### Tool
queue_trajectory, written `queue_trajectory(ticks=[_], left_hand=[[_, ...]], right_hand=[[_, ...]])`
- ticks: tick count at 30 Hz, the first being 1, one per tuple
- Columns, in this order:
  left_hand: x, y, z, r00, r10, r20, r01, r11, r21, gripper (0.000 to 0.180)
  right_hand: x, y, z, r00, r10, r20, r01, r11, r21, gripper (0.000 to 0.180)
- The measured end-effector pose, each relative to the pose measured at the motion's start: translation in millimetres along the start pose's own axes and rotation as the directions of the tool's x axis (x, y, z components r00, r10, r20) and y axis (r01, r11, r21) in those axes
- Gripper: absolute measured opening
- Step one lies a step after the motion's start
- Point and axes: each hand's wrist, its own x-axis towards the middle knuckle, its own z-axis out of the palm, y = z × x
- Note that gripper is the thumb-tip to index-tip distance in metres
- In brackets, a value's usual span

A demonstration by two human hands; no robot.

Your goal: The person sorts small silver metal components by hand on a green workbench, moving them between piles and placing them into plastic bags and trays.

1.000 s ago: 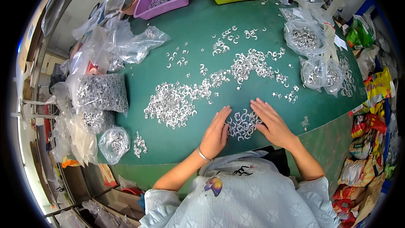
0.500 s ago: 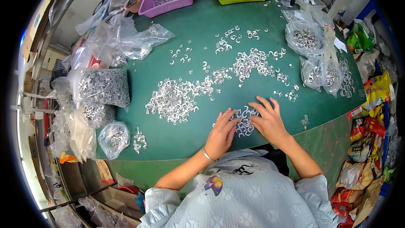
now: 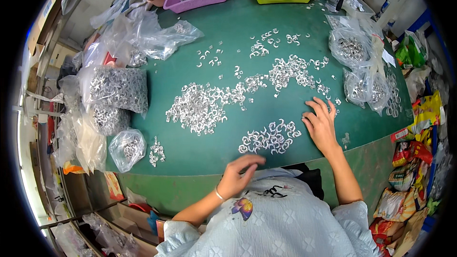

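Both left hand [image 3: 236,175] and right hand [image 3: 321,126] seemingly withdrew from the crescents [image 3: 273,137].

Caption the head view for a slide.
Left hand and right hand near loose silvery curved pieces on a green table.

1. The small curved pieces [image 3: 271,137] are seen in shiny, silver-coloured metal.
2. The tabletop [image 3: 200,154] is finished smooth, with a faint sheen.
3. The crumpled bag [image 3: 164,43] is made of clear, glossy plastic.
4. The purple basin [image 3: 200,4] is formed in smooth plastic.
5. The shirt [image 3: 285,219] is cut from matt, textured cloth.
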Motion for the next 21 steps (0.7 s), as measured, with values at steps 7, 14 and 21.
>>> queue_trajectory(ticks=[7, 14, 21], left_hand=[[-39, -44, 15, 0.824, -0.326, 0.463, 0.554, 0.635, -0.539, 0.031], [-13, -94, 40, 0.706, -0.124, 0.697, 0.706, 0.183, -0.684, 0.067], [15, -104, 76, 0.709, 0.226, 0.668, 0.683, -0.458, -0.569, 0.085]], right_hand=[[6, -27, -4, 0.948, -0.165, 0.273, 0.052, 0.924, 0.379, 0.051], [-8, -42, 13, 0.891, -0.248, 0.381, 0.084, 0.913, 0.399, 0.056], [-26, -51, 8, 0.917, -0.210, 0.338, 0.059, 0.912, 0.406, 0.061]])
